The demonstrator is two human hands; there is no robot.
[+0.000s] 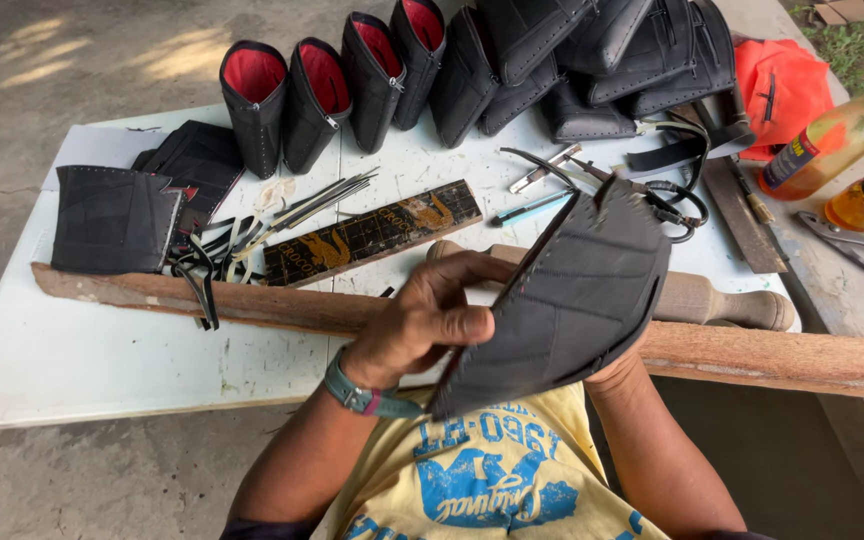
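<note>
A black stitched rubber pouch piece (572, 300) is held up over my lap, tilted with its open edge toward the table. My left hand (427, 320) grips its left edge with thumb and fingers; a teal watch strap is on that wrist. My right hand (617, 370) is mostly hidden behind the piece and supports it from underneath. Just beyond lies a long wooden plank (252, 305) across the white table (72, 360).
Several finished black pouches with red lining (322, 95) stand at the table's far edge. A dark ruler (372, 235), flat black rubber pieces (117, 220), thin strips, scissors (667, 200), a wooden rolling pin (722, 300), an orange cloth (782, 85) and two bottles (832, 140) lie around.
</note>
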